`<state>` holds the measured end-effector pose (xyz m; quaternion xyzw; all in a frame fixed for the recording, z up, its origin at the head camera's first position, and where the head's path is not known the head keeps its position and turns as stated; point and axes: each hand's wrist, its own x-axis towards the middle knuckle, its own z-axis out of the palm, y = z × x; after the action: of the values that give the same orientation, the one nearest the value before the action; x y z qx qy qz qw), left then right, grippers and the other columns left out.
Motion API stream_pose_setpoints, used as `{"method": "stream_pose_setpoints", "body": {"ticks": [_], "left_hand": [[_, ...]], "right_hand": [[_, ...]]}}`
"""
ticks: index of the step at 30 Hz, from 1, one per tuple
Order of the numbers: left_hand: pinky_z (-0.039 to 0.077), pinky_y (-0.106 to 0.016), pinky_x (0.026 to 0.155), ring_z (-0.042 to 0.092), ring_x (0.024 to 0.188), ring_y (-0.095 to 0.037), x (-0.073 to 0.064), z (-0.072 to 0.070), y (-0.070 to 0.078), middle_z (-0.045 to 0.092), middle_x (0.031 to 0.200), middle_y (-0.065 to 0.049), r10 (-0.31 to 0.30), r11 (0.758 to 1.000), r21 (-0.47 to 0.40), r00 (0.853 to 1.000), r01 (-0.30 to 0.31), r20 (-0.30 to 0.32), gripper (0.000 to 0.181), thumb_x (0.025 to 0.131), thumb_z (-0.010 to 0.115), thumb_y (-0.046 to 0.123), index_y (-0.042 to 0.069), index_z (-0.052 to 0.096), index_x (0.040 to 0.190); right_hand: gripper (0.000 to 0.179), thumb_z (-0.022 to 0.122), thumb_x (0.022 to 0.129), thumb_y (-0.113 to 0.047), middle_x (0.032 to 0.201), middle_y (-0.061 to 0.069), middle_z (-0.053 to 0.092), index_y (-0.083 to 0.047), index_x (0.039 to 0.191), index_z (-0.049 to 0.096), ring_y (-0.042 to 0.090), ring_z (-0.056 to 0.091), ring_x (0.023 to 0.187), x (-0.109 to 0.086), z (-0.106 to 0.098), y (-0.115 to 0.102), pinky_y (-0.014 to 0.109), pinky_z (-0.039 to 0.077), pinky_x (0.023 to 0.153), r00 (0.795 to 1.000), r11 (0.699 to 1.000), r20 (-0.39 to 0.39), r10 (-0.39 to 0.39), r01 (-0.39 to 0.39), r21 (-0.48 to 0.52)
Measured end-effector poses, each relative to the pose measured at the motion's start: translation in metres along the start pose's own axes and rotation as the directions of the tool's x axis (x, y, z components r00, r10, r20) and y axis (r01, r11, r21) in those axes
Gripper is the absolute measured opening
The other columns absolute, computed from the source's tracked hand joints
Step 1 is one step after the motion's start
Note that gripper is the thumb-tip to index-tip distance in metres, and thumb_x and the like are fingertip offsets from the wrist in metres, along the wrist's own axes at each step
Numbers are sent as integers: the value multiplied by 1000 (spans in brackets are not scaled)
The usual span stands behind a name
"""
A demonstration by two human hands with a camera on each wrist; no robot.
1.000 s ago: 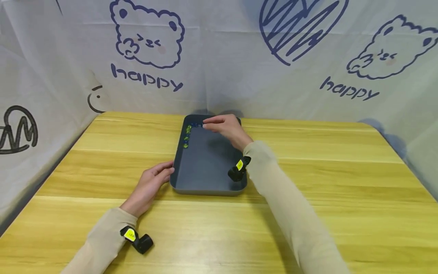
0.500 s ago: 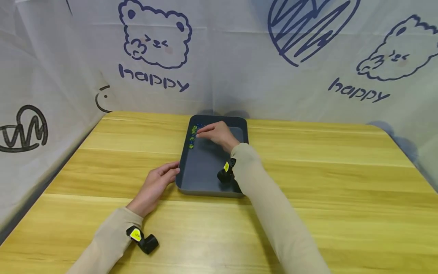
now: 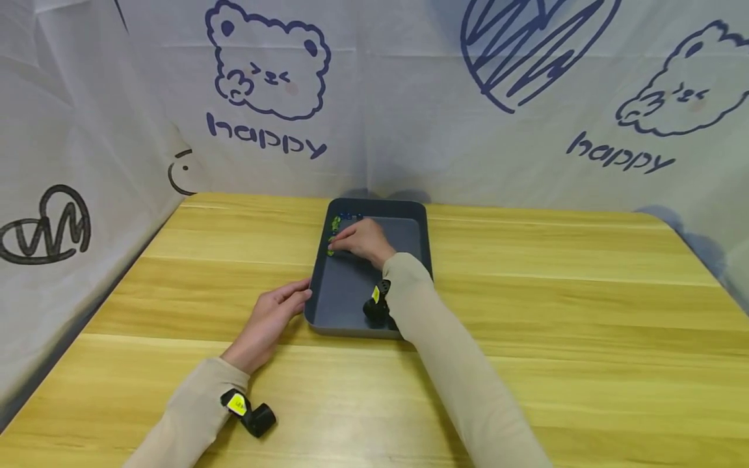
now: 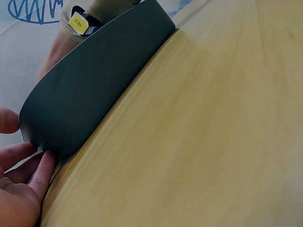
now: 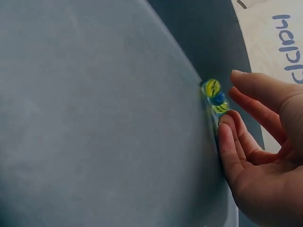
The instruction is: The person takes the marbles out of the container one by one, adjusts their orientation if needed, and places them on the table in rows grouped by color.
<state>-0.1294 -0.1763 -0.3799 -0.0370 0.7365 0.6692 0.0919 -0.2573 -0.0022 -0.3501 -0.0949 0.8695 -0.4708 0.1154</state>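
Note:
A dark grey tray point(image 3: 368, 292) lies on the table. Along its left wall runs a row of yellow-green and blue marbles point(image 3: 335, 225), and blue marbles point(image 3: 346, 216) line the far wall. My right hand point(image 3: 363, 240) reaches in from the right, its fingertips at the near end of the left row. In the right wrist view, a clear yellow-green marble point(image 5: 212, 88) and a small blue one point(image 5: 218, 99) show in front of the parted fingers; a lower fingertip is right at another yellow-green marble. My left hand point(image 3: 272, 318) rests its fingers against the tray's outer left side.
The tray stands near the back of the wooden table point(image 3: 556, 312), close to a white cloth point(image 3: 398, 117) with blue bear drawings and writing. Another cloth side hangs at the left. Each wrist wears a black camera, and the right forearm passes over the tray's near right corner.
My right hand has moved from the far-wall marbles down the left wall toward the near end of the row. The left hand stays at the tray. The head view has shifted slightly.

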Motion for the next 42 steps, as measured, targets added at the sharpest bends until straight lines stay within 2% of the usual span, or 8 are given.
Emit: {"method": "stream_pose_setpoints", "body": {"ticks": [5,11,20,27,34,37,42], "left_hand": [[40,-35,105,51,122,-28,0,0,1,46,143,-18,-2,1000,-3,1000,2,5,45,100,52,18,-4,48,140],[40,-33,105,51,122,-28,0,0,1,47,142,-18,-2,1000,-15,1000,2,-5,45,100,52,17,-4,48,139],[42,-30,103,52,121,-27,-1,-1,1,47,142,-18,2,1000,-8,1000,-3,-12,45,100,52,17,-4,48,139],[40,-34,105,51,122,-28,-1,-2,2,46,142,-18,11,1000,6,1000,-10,-5,45,100,52,19,-3,48,140],[41,-32,104,51,123,-28,0,-1,2,47,142,-19,19,1000,0,1000,-19,-1,45,100,51,17,-4,48,139],[42,-31,103,50,123,-27,0,-1,1,47,142,-19,21,1000,-4,1000,-21,4,44,100,51,16,-5,48,139],[43,-28,101,52,121,-26,0,-1,-1,47,141,-19,23,1000,-3,1000,-23,5,44,100,51,16,-5,48,139]], "right_hand": [[16,79,81,-16,98,5,73,-4,92,79,20,63,96,0,1,1,27,52,80,1000,1000,-10,-16,16,-15],[15,79,81,-18,95,4,73,-7,91,80,20,63,96,1,4,0,26,51,78,999,992,-25,-44,40,-121],[14,79,82,-19,91,3,74,-9,91,80,19,63,96,1,8,-3,31,50,90,997,977,-19,-78,72,-200],[16,79,83,-20,94,4,74,-9,94,80,22,61,102,0,7,-6,36,42,102,997,970,-3,-83,80,-229],[18,78,83,-21,96,4,74,-9,96,79,22,61,103,0,5,-4,37,38,106,993,956,24,-113,115,-268],[18,78,83,-21,98,4,73,-9,97,79,20,62,102,2,3,-1,33,42,102,992,962,47,-114,122,-245],[19,79,82,-19,104,6,72,-8,97,79,18,62,99,1,-2,1,26,51,83,995,993,80,-57,65,-97]]}}
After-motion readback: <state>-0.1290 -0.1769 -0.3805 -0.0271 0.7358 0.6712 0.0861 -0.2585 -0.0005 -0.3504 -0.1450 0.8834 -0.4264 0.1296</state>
